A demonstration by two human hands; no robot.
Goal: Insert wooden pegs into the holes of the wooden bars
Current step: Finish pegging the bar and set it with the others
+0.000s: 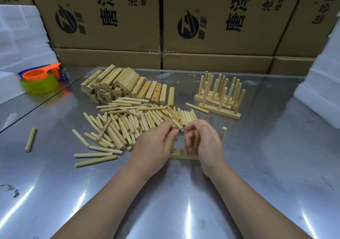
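Bar: a wooden bar (pixel 181 155) lies flat on the steel worktop (pixel 165 205), directly between the two hands. Only its middle shows, as both ends are covered by fingers.
Left grip: the left hand (pixel 156 143) is curled round an upright left peg (pixel 172 147) at the bar's left end, with thumb and fingertips pinched at the peg's top.
Right grip: the right hand (pixel 207 143) has its fingers wrapped round an upright right peg (pixel 197 141) over the bar's middle.
End peg: an end peg (pixel 223 135) stands upright just beyond the right hand, at the bar's right end.
Hard to make out: the feet of both held pegs are hidden behind fingers, so it cannot be told whether either sits in a hole.
Loose pegs: a spread of loose pegs (pixel 132 124) lies just behind the hands, its near edge touching the fingertips.
Blank bars: the blank bars (pixel 117 84) are heaped behind the pegs, some with their drilled holes showing.
Finished bars: the finished bars (pixel 219 95), bristling with upright pegs, sit to the right rear with one peg lying beside them.
Stray peg: a stray peg (pixel 30 139) lies alone, well to the left.
Surroundings: orange and green tape dispensers (pixel 39 81) sit at the far left. Printed cartons (pixel 103 18) are stacked along the back, and white foam blocks (pixel 18 36) are cut off at both sides.
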